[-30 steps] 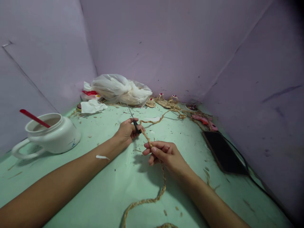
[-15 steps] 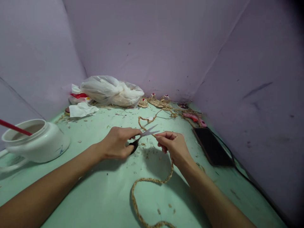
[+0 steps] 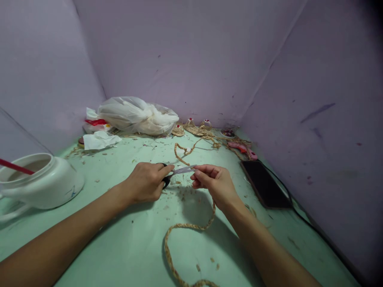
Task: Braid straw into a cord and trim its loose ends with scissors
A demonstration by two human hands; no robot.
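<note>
Head view: mug (image 3: pixel 42 187) handle cropped.

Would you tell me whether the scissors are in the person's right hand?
No, the left hand holds the scissors; the right hand pinches the braided jute cord.

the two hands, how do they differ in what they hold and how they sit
The left hand grips black-handled scissors, blades pointing right; the right hand pinches a braided jute cord between thumb and fingertips. The left hand lies knuckles-up, low over the green table; the right hand is raised a little, the cord trailing from it in a loop toward the viewer. Both meet at the cord, bare, forearms angled inward.
</note>
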